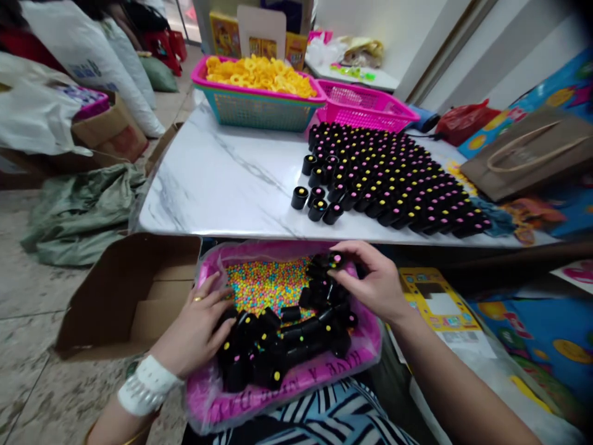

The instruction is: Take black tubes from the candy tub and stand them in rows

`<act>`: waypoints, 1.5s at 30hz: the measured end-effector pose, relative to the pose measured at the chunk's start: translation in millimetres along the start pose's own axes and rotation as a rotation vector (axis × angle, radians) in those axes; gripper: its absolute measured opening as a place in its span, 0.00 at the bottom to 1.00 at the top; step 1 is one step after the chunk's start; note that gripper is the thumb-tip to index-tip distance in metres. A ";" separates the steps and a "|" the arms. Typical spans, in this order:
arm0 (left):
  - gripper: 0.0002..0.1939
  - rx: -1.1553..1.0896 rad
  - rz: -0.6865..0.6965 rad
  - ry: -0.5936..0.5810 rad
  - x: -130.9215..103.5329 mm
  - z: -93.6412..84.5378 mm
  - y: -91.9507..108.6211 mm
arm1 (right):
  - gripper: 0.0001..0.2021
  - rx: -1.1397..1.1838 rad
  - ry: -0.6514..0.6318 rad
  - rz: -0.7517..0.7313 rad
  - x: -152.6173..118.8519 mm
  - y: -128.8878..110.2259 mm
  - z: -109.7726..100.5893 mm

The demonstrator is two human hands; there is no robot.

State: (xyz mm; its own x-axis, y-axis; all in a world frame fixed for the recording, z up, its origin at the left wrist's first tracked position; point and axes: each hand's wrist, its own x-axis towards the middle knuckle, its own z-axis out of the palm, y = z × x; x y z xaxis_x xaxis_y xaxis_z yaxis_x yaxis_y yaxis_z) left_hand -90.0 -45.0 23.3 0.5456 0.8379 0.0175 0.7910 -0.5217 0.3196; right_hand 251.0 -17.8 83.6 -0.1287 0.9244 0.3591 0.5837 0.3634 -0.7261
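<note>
Nearest the wearer, patterned fabric (328, 411) lies below the near edge of a pink tray (370, 346), whose near wall bears dark lettering. Black cylinders (296, 340), several with a coloured dot on the end, lie tumbled along the tray's near side and up its right side. Small multicoloured beads (269, 281) cover the floor toward the far left corner.

The hands are apart. Left hand (197, 321): over the tray's left edge, fingers spread beside the cylinders; whether it grips one cannot be determined. Right hand (377, 281): at the far right corner, thumb and fingers pinching a pink-dotted cylinder (336, 259).

Beyond the tray is a white tabletop (208, 185). Standing cylinders (384, 176), dotted yellow or pink, fill much of its right half in close rows; a few stand looser toward the near edge. At the far edge, a teal basket (259, 111) heaped with yellow pieces (264, 74) adjoins a pink basket (370, 114).
</note>
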 end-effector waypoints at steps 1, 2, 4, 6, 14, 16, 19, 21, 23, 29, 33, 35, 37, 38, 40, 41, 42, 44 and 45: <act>0.16 -0.013 0.020 -0.007 -0.8 -3.0 -2.6 | 0.13 -0.053 0.101 0.027 2.9 2.1 -7.0; 0.17 -0.020 0.035 -0.019 -1.3 -6.1 -4.8 | 0.14 -0.113 0.189 0.050 6.6 5.1 -12.6; 0.18 -0.015 0.054 -0.060 -1.0 -11.3 -7.3 | 0.14 -0.233 0.314 0.074 16.6 12.7 -19.1; 0.19 0.009 0.048 -0.095 2.0 -13.0 -6.7 | 0.11 -0.339 0.342 0.064 28.7 20.5 -19.6; 0.10 0.117 -0.119 0.096 26.9 -3.7 13.4 | 0.07 -0.442 0.427 -0.097 28.2 27.9 -14.3; 0.12 0.042 -0.152 0.231 26.4 -8.8 21.6 | 0.06 -0.382 0.439 -0.092 11.4 17.7 -10.5; 0.14 -0.156 -0.162 0.371 24.6 -18.3 42.1 | 0.08 -0.152 0.183 -0.050 -13.2 -7.0 8.8; 0.13 -0.301 -0.134 0.381 25.1 -20.0 58.0 | 0.16 0.074 -0.140 -0.006 -24.2 -22.4 31.1; 0.10 -0.400 -0.099 0.380 26.3 -16.1 68.8 | 0.21 0.254 -0.386 0.038 -28.1 -28.7 56.3; 0.17 -0.513 -0.167 0.385 22.0 5.1 57.6 | 0.16 0.225 -0.626 0.282 -3.0 7.0 99.1; 0.13 -0.502 -0.233 0.490 15.8 5.8 49.0 | 0.13 -0.489 -0.684 0.096 10.6 23.0 90.9; 0.09 -0.476 -0.270 0.562 14.6 4.4 47.4 | 0.14 -0.639 -0.715 -0.093 11.9 24.1 86.2; 0.08 -0.464 -0.311 0.602 14.7 4.1 45.5 | 0.17 -0.648 -0.810 -0.242 11.5 23.7 86.6; 0.07 -0.473 -0.329 0.603 15.2 4.5 44.4 | 0.17 -0.650 -0.863 -0.287 11.2 23.2 89.2; 0.08 -0.510 -0.352 0.580 16.8 6.1 42.0 | 0.17 -0.690 -0.928 -0.314 10.5 21.4 98.0; 0.08 -0.530 -0.356 0.568 17.8 7.1 41.0 | 0.16 -0.708 -0.936 -0.308 10.1 20.1 103.3; 0.08 -0.543 -0.354 0.559 18.8 8.0 40.2 | 0.15 -0.709 -0.935 -0.299 9.8 18.7 108.6; 0.08 -0.541 -0.339 0.549 20.4 9.4 39.4 | 0.17 -0.642 -0.918 -0.270 9.3 16.2 116.6; 0.08 -0.533 -0.331 0.547 20.9 9.8 39.3 | 0.19 -0.573 -0.902 -0.246 9.1 15.5 118.3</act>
State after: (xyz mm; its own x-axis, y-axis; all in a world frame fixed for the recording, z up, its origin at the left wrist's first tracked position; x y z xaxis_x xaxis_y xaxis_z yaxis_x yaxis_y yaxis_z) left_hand -44.9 -49.6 27.0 -0.0128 0.9662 0.2574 0.5746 -0.2036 0.7927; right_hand 164.1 10.0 6.3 -0.6956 0.6641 -0.2742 0.7179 0.6573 -0.2293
